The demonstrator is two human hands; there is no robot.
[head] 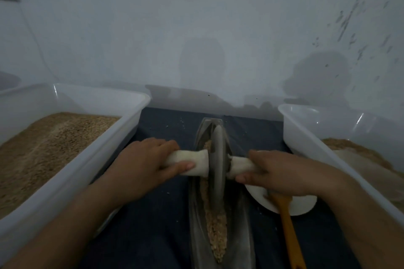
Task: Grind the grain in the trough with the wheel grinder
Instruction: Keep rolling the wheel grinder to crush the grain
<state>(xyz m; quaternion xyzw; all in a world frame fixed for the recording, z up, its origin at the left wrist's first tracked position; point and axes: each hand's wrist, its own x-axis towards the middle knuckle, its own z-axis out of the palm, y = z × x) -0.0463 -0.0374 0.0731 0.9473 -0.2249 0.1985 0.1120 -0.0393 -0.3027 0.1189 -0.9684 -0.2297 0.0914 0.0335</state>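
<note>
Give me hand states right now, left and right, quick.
Left hand: closed, gripping the grinder's left handle.
Right hand: closed, gripping the right handle; wheel sits in the trough.

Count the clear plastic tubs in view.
2. One tub sits left of the trough, filled with grain; the other tub sits right of it. More may lie outside the frame.
</note>
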